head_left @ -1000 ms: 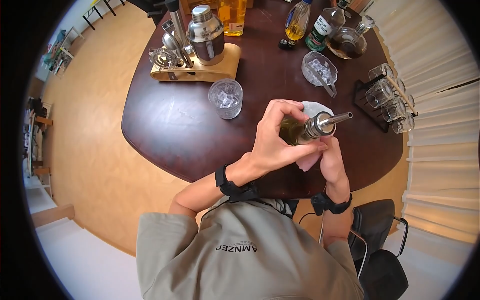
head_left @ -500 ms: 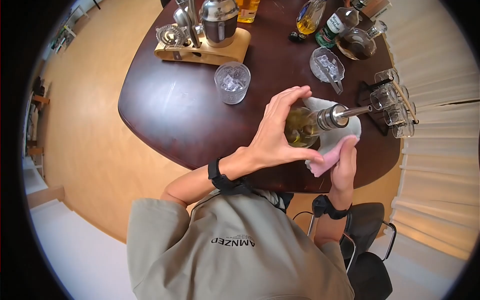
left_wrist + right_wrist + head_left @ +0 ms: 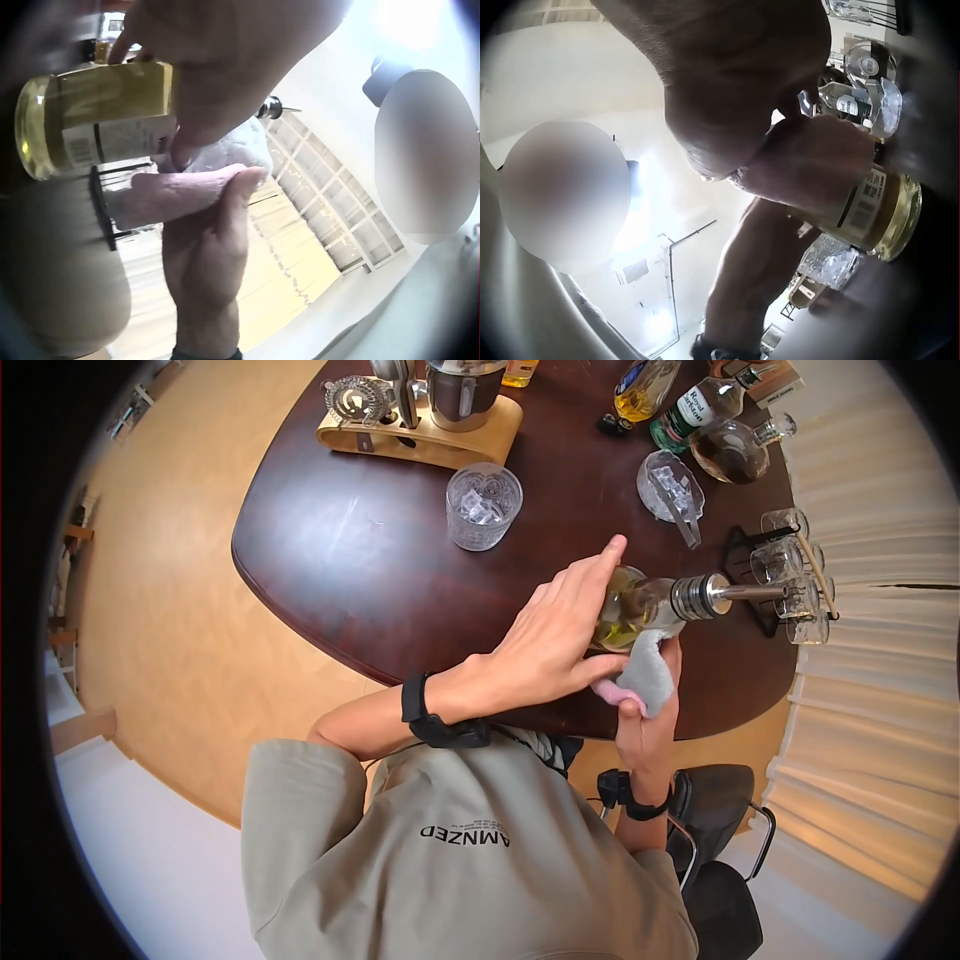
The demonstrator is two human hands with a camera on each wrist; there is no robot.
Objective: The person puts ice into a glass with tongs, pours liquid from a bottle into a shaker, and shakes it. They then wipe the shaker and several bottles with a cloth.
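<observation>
A clear glass bottle (image 3: 625,610) of yellowish liquid, topped with a metal pour spout (image 3: 745,592), stands between both hands. My left hand (image 3: 555,625) holds it from the side, thumb and fingers spread around the body. A label with a barcode (image 3: 79,144) shows low on the glass in the left wrist view. My right hand (image 3: 650,735) grips a pink and grey cloth (image 3: 650,675) on the bottle's near right side. The pink side of the cloth (image 3: 180,199) faces the left wrist camera, with the right thumb over its end. In the right wrist view the cloth overlaps the bottle.
Beyond the hands is a tumbler of ice (image 3: 484,507). A wooden bar-tool stand (image 3: 440,445) with a shaker (image 3: 465,395) is farther back. An ice bowl with tongs (image 3: 670,488), several liquor bottles (image 3: 697,412) and a rack of glasses (image 3: 795,575) stand right.
The bottle and both hands have shifted right in the head view. My left fingers have straightened along the glass, and the cloth has moved from behind the neck to the near side.
</observation>
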